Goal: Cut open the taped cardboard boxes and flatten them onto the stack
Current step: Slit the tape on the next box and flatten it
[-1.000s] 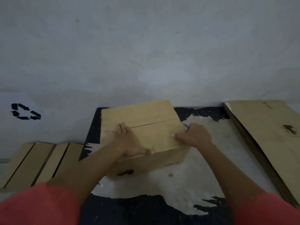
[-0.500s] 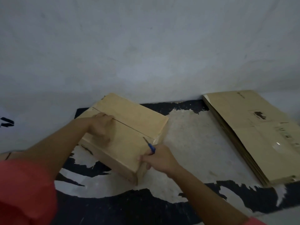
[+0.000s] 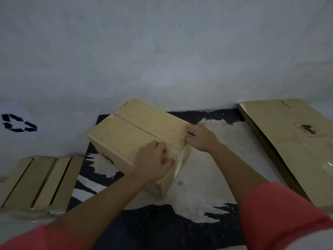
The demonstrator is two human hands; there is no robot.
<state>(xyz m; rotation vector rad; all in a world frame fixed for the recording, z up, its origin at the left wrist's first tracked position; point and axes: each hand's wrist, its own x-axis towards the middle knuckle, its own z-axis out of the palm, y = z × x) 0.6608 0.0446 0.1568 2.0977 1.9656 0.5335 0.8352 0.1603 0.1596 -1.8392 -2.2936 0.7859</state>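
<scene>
A closed cardboard box (image 3: 126, 134) lies at an angle on the worn black-and-white floor, its top seam running from the far left to the near right corner. My left hand (image 3: 153, 161) grips the box's near right corner, fingers curled over the top edge by the seam's end. My right hand (image 3: 200, 138) rests at the box's right end and holds a small blue cutter (image 3: 191, 134) between its fingers; the blade is hidden. A stack of flattened cardboard (image 3: 288, 141) lies to the right.
Taped boxes side by side (image 3: 39, 181) lie at the left by the wall. A white surface with a black recycling symbol (image 3: 18, 122) stands at the far left. A grey wall rises close behind the box.
The box has been turned on the floor. My left hand moved from the far left of the top to the near right corner. My right hand with the cutter shifted to the box's right end.
</scene>
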